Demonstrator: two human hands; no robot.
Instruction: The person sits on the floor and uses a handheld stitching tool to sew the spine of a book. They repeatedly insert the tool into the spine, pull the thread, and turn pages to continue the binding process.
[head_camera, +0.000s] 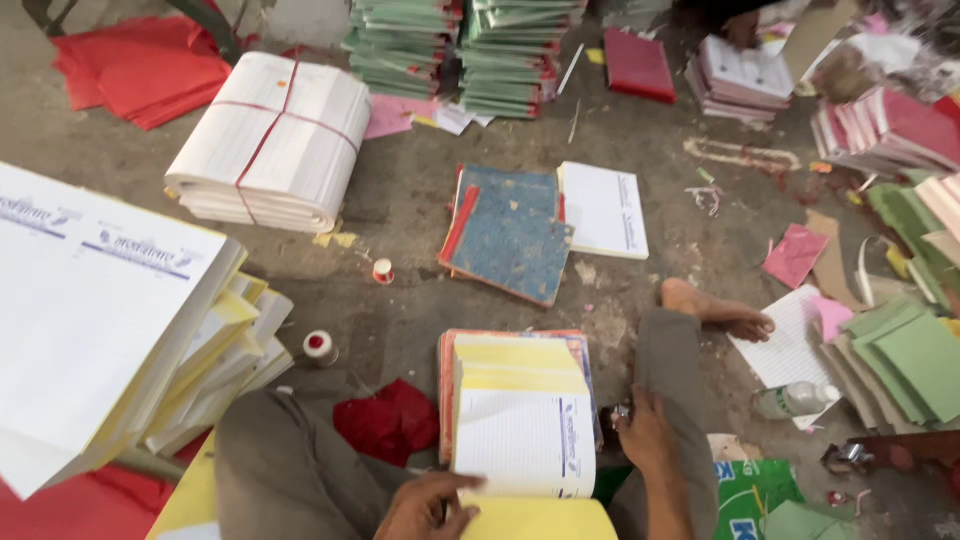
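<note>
The left hand (425, 508) pinches the lower edge of a white sheet on the pad (520, 425), fingers closed on it. The right hand (645, 430) rests loosely just beside the pad's right edge, holding nothing. The step looks like leafing through sheets; lifting one cleanly calls for a light grip.

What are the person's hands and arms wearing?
Nothing covers them. The left hand is bare: no glove and no sleeve in view. The right hand is bare too, and its forearm has no sleeve as far as the picture shows. I see no watch or bracelet on either wrist. Something small and shiny sits by the right hand's fingers, but I cannot tell whether it is a ring.
</note>
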